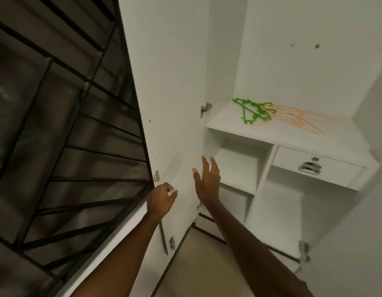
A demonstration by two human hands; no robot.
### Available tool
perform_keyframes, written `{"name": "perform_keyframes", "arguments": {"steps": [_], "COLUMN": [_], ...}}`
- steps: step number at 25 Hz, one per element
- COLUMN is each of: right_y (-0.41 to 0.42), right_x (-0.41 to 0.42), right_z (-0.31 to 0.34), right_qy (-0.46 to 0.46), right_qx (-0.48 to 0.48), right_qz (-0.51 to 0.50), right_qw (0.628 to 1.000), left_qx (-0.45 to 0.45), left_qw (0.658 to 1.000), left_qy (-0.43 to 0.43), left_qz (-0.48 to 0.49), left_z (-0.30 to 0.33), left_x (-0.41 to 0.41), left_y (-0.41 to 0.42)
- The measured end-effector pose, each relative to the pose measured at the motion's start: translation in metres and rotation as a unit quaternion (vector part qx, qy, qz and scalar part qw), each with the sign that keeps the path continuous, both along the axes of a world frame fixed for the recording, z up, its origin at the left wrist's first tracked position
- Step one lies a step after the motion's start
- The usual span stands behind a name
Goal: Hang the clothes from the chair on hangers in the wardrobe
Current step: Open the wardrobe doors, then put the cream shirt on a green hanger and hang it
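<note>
The white wardrobe stands open, its left door (164,82) swung out toward me. On the wardrobe's shelf (271,131) lie several plastic hangers, green ones (253,111) on the left and peach ones (297,117) on the right. My left hand (162,199) grips the outer edge of the left door, fingers curled round it. My right hand (207,181) is held up in front of the door's inner face with fingers spread and straight, holding nothing. No clothes and no chair are in view.
Below the shelf are an open cubby (237,168) and a drawer (314,168) with a metal handle. The right door (357,232) also stands open. A window with black bars (67,125) fills the left side. Beige floor (196,264) lies below.
</note>
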State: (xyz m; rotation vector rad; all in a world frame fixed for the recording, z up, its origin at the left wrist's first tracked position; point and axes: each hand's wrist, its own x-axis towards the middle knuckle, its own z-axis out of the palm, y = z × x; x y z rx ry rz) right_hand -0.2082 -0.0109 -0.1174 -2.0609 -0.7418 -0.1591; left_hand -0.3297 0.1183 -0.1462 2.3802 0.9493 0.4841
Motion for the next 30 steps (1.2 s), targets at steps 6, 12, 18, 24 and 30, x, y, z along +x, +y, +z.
{"name": "perform_keyframes", "arguments": {"steps": [6,12,18,24,30], "right_y": [-0.128,-0.274,-0.418,-0.52,-0.612], "right_x": [-0.015,-0.036,-0.073,-0.098,-0.135], "right_z": [-0.025,-0.028,-0.023,-0.01,-0.015], "right_qy": [-0.015,-0.02,-0.03,-0.027,-0.011], "right_qx": [-0.02,-0.102,-0.118,-0.143,-0.135], "right_qz": [-0.142,-0.315,-0.446,-0.52,-0.575], "right_qw": [0.99,0.943,0.887,0.842,0.807], "left_qx": [0.091,0.126,0.095,0.102,0.125], "left_qw": [0.979,0.939,0.879,0.829,0.752], "left_qy": [-0.037,-0.036,-0.119,-0.145,-0.187], "left_qz": [-0.181,-0.318,-0.453,-0.53,-0.62], "left_z": [-0.023,-0.017,0.003,0.034,0.043], "left_x": [0.022,0.072,0.097,0.098,0.081], "left_y": [-0.078,-0.21,-0.365,-0.486,-0.593]}}
